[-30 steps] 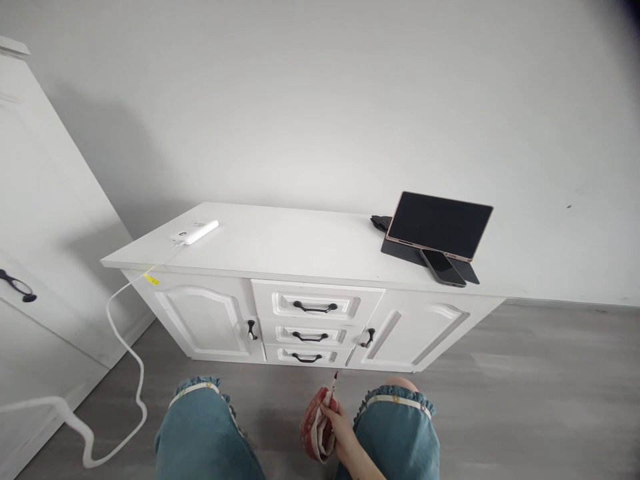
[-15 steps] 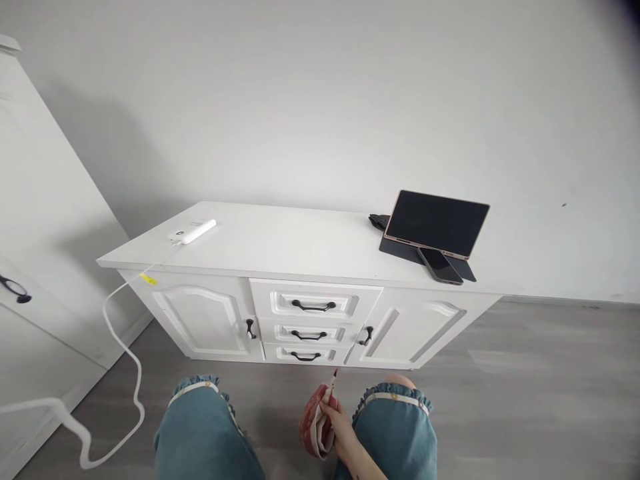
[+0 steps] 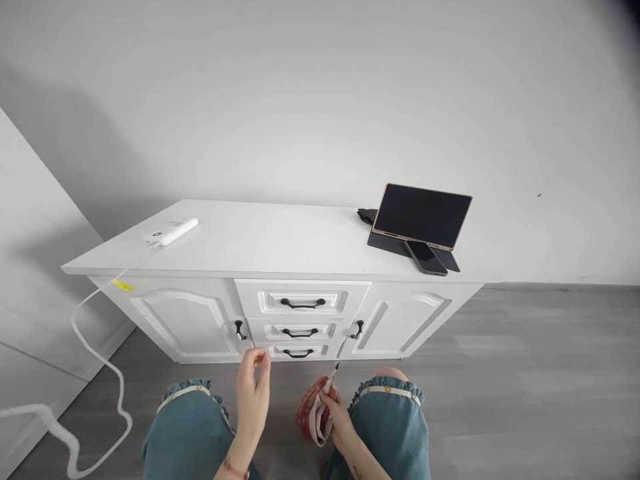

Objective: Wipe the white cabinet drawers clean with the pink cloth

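My right hand (image 3: 338,419), low in the view by the right knee, is closed on a red and white cloth item (image 3: 311,412). The cloth is bunched, with a pale band along its edge; its exact kind is unclear. A thin pale strip with a dark tip (image 3: 337,368) sticks up from it. My left hand (image 3: 253,390) is raised left of the cloth, in front of the drawers, apart from the cloth. Its fingers curl and the thumb comes up to the index finger. Whether anything thin lies in that pinch cannot be seen.
A white cabinet (image 3: 280,247) with black handles stands ahead against the wall. On it lie a white power bank (image 3: 175,231) with a white cable (image 3: 120,400), a propped tablet (image 3: 423,215), a phone (image 3: 425,258) and a dark item (image 3: 367,215). My knees flank the hands.
My left hand has come up into view from below, left of the cloth. My right hand still grips the cloth. The view has shifted slightly, moving the cabinet leftward.
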`<state>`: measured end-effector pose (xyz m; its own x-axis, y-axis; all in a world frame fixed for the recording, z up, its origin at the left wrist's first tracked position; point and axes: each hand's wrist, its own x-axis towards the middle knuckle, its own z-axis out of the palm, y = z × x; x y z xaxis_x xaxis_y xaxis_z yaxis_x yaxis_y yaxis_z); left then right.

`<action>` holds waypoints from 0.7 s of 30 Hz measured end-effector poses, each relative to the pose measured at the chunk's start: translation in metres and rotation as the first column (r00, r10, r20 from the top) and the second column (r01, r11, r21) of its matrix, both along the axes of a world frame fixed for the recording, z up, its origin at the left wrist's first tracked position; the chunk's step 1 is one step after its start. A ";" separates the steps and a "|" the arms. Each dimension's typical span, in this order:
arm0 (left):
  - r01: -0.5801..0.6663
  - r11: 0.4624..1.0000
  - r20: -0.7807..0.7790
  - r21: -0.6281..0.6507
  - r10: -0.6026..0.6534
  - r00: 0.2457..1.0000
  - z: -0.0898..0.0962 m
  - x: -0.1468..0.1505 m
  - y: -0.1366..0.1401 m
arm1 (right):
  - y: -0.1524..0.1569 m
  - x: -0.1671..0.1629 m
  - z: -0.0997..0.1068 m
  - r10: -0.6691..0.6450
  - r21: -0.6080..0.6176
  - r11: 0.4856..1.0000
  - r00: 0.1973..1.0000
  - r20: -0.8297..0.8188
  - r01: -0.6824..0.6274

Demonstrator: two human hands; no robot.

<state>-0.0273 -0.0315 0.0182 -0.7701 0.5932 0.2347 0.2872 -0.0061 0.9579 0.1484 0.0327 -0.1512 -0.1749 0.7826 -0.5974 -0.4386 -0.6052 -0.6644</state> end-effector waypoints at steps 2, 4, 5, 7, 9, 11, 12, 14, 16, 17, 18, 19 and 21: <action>0.123 0.989 0.051 -0.080 -0.119 0.992 -0.023 -0.002 0.034 | 0.000 0.002 0.000 -0.009 -0.003 1.000 1.000 -0.008 0.008; 0.294 0.927 0.215 -0.232 -0.246 0.945 -0.048 -0.006 0.069 | 0.001 0.003 -0.001 -0.022 -0.006 1.000 1.000 -0.004 0.022; 0.331 0.905 0.269 -0.268 -0.259 0.928 -0.060 -0.007 0.085 | 0.002 0.004 -0.001 -0.033 -0.006 0.999 0.999 -0.002 0.033; 0.361 0.881 0.339 -0.306 -0.253 0.906 -0.082 -0.008 0.112 | 0.004 0.007 -0.002 -0.049 -0.003 0.999 0.999 -0.004 0.049; 0.356 0.876 0.416 -0.327 -0.205 0.886 -0.098 -0.006 0.131 | 0.005 0.009 -0.002 -0.064 0.004 0.998 0.998 -0.011 0.065; 0.341 0.880 0.513 -0.330 -0.136 0.848 -0.111 -0.003 0.143 | 0.007 0.012 -0.002 -0.074 0.000 0.997 0.997 -0.013 0.074; 0.331 0.886 0.564 -0.323 -0.101 0.820 -0.116 -0.002 0.147 | 0.007 0.013 -0.002 -0.079 -0.004 0.997 0.997 -0.010 0.078; 0.306 0.907 0.657 -0.290 -0.044 0.753 -0.123 -0.002 0.153 | 0.007 0.016 -0.001 -0.079 -0.012 0.997 0.997 -0.002 0.079; 0.275 0.932 0.726 -0.237 -0.019 0.687 -0.127 -0.003 0.156 | 0.007 0.018 -0.002 -0.069 -0.013 0.998 0.998 -0.003 0.069; 0.261 0.943 0.752 -0.207 -0.017 0.658 -0.129 -0.004 0.156 | 0.007 0.019 -0.003 -0.066 -0.011 0.998 0.998 -0.007 0.066; 0.247 0.952 0.775 -0.180 -0.018 0.632 -0.130 -0.005 0.156 | 0.007 0.019 -0.003 -0.064 -0.008 0.998 0.998 -0.013 0.064; 0.233 0.959 0.794 -0.158 -0.017 0.608 -0.131 -0.005 0.156 | 0.007 0.020 -0.004 -0.063 -0.004 0.998 0.998 -0.017 0.063; 0.202 0.971 0.822 -0.129 -0.010 0.570 -0.133 -0.005 0.153 | 0.007 0.020 -0.005 -0.065 0.007 0.998 0.998 -0.019 0.065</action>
